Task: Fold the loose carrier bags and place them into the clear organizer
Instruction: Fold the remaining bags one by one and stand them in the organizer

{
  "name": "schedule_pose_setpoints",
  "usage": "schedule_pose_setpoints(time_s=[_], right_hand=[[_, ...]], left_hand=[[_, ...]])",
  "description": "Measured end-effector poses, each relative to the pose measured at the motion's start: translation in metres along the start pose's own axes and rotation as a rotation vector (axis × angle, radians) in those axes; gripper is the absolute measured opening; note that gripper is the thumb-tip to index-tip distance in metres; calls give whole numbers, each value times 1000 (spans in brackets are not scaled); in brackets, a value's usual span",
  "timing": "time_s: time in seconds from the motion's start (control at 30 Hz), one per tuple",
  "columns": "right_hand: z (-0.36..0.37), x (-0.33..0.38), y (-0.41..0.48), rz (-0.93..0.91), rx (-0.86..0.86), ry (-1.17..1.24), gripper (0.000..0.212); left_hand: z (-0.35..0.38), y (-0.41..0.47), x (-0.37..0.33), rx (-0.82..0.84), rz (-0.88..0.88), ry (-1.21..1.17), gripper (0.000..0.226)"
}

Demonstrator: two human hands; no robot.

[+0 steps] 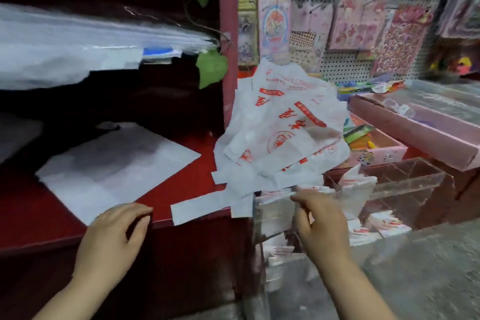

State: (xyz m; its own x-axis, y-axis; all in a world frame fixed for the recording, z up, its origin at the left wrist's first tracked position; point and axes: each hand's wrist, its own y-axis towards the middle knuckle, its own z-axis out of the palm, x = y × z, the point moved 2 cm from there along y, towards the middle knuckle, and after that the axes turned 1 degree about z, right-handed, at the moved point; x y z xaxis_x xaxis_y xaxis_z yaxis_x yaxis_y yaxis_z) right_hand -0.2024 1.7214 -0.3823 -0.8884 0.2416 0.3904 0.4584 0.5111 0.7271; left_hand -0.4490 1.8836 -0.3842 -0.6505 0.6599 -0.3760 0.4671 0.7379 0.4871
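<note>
Centrally, a heap of loose carrier bags [280,132], white with red print, lies on the red counter [39,218] against a red upright post [228,34]; several long white handle strips trail from the heap toward the counter's front edge. Left of the heap, one plain white bag [114,171] lies spread flat on the counter, well apart from the printed bags. The left hand [117,231] rests at the counter's front edge with fingers curled loosely downward; it touches the near corner of the flat bag or sits just beside it, and it grasps nothing visible. The right hand [322,221] is raised at the near rim of the clear organizer [405,176], its thumb and forefinger pinched together at the top edge of a folded bag [275,205] standing in the nearest compartment; blur prevents telling whether the pinch holds the bag or the rim. The organizer sits just right of the counter, below the heap, and has several compartments. Folded printed bags stand upright in the near and middle compartments, while the far right compartment appears to hold none. Behind it lie pink trays [415,122] of small goods, and a pegboard [345,60] hung with sticker packets fills the upper right. Upper left, a stack of white plastic [65,41] lies on a dark shelf.
</note>
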Motion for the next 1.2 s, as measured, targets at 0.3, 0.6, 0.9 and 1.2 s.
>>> schedule_pose_setpoints(time_s=[0.3,0.6,0.9,1.2], right_hand=[[66,93,-10,-167,226,256,25],[128,161,45,-28,490,247,24],[203,158,105,289,707,-45,30],[246,180,123,362,753,-268,29]], left_hand=[[-9,-9,85,190,-72,207,72],[-28,-5,109,-111,20,-161,59],[-46,-10,144,-209,-183,-300,54],[-42,0,147,-198,-292,-76,45]])
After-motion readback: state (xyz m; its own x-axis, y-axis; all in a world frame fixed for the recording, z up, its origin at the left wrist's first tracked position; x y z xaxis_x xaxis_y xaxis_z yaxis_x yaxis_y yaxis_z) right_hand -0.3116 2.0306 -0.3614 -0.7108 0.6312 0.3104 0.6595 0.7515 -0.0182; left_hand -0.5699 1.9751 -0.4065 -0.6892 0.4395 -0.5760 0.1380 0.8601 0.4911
